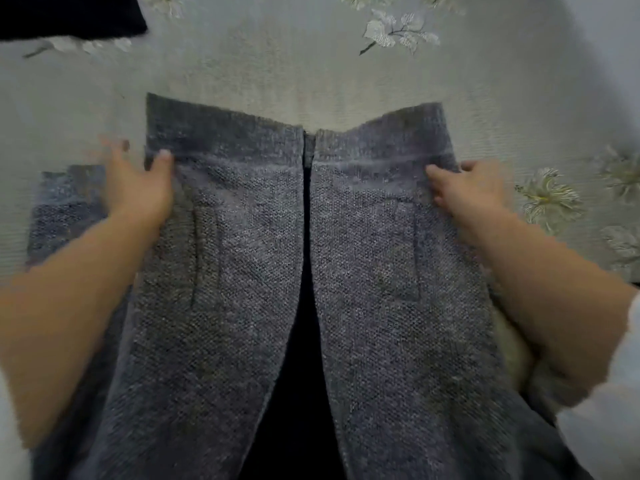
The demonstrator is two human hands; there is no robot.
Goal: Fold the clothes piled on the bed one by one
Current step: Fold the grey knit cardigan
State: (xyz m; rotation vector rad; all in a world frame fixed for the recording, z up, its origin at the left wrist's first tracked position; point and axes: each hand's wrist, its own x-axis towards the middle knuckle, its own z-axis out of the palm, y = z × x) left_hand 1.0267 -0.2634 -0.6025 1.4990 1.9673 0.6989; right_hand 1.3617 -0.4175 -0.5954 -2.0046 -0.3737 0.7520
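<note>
Head view: a knit laid open on the bed, one hand at each side

A grey-blue knitted cardigan lies front-up on the pale grey-green bedspread with white embroidered flowers. It takes up the middle and near part of the view. Its weave is coarse and speckled. The two front panels touch at the far end, where a darker ribbed band crosses them. From there they part toward the person, leaving a black wedge between them; what lies in that wedge I cannot tell. Each panel carries a patch pocket, one on the left and one on the right. A sleeve of the same knit sticks out flat to the left, partly under the left forearm.

The left hand sits at the left side edge just below the band. Its thumb lies on top of the knit, and its fingers reach out past the edge and are blurred, so whether it grips or only presses I cannot tell. The right hand is at the right side edge at about the same height, thumb on the cloth and fingers curled at the edge, pinching it.

Beyond the far edge of the cardigan, open bedspread runs on to the top of the view. A black cloth lies in the far left corner, well apart from the cardigan. To the right of the right hand there is open bedspread too, out to the flower patterns.
</note>
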